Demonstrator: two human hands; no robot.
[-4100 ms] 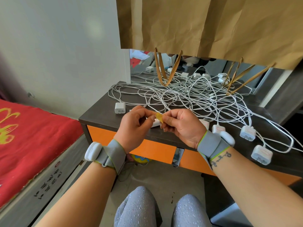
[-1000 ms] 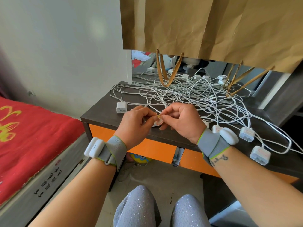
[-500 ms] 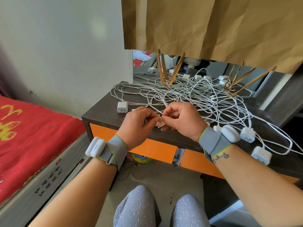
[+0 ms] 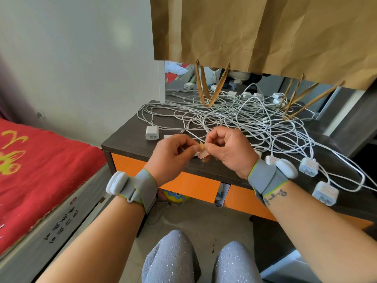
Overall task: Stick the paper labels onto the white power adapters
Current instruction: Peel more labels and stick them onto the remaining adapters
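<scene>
Hanging between both hands above the tabletop's (image 4: 130, 139) front edge, a paper label (image 4: 204, 154) with a yellow backing strip (image 4: 202, 146) is pinched by the left hand (image 4: 173, 158) and the right hand (image 4: 226, 150). White power adapters lie left (image 4: 152, 132) and right (image 4: 309, 166) among tangled white cables (image 4: 244, 119).

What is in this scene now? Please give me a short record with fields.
left hand: left hand pinches the yellow backing
right hand: right hand pinches the paper label
labelled adapters: two at the desk's right edge
plain adapter: one near the left corner
desk: dark top, white cables tangled on it
</scene>
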